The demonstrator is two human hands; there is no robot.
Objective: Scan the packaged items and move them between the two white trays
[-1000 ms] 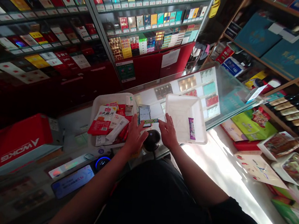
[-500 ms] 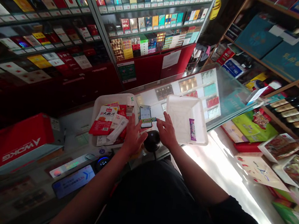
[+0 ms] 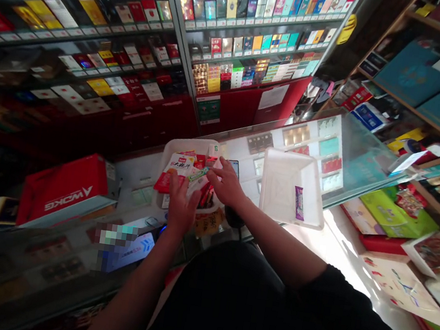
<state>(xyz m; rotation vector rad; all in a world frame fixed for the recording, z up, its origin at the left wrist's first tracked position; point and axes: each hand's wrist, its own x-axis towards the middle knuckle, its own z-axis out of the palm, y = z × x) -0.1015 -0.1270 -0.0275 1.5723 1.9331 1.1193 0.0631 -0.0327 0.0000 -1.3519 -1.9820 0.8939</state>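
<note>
A white basket on the glass counter holds several snack packets, among them a red and white one. My right hand reaches over the basket's right side, its fingers closed on one end of a small green packet. Over the basket's front edge is my left hand, fingers apart, just below the green packet. A phone lies partly hidden behind my right hand. To the right, a second white basket contains a purple packet.
A black scanner stands between the baskets at the counter's near edge. A red box sits at the left, with a lit screen nearer me. Shelves of small boxes rise behind the glass counter.
The view has shifted left. My right hand has carried the green packet left, from over the phone to over the left basket. The white wrapped item there is no longer visible.
</note>
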